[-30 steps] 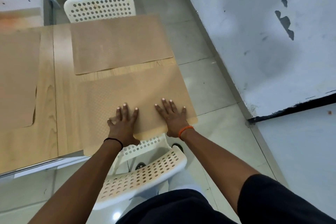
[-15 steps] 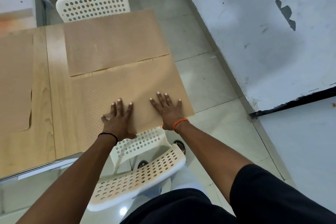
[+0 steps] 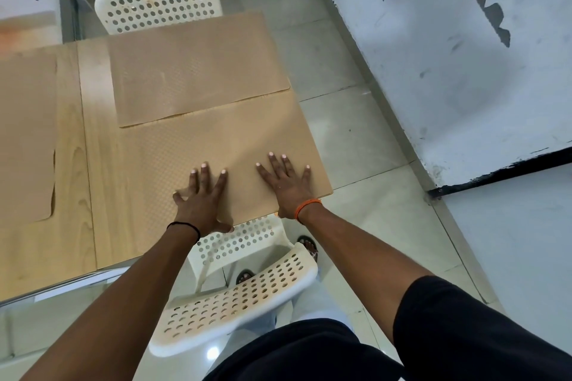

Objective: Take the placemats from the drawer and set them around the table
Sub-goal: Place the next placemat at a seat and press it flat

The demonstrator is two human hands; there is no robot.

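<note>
A tan textured placemat (image 3: 216,145) lies flat at the near right corner of the wooden table (image 3: 93,164). My left hand (image 3: 202,198) and my right hand (image 3: 286,184) press flat on its near edge, fingers spread, holding nothing. A second placemat (image 3: 195,68) lies just beyond it, their edges touching or slightly overlapping. A third placemat (image 3: 24,133) lies at the left of the table, cut off by the frame.
A white perforated chair (image 3: 238,294) stands right below my hands, tucked at the table's near edge. Another white chair (image 3: 158,3) stands at the far side. A white wall (image 3: 448,56) runs along the right, with tiled floor (image 3: 356,133) between it and the table.
Both hands have slid the near placemat away from me across the table until its far edge meets the second placemat. The strip of bare wood between the two is gone.
</note>
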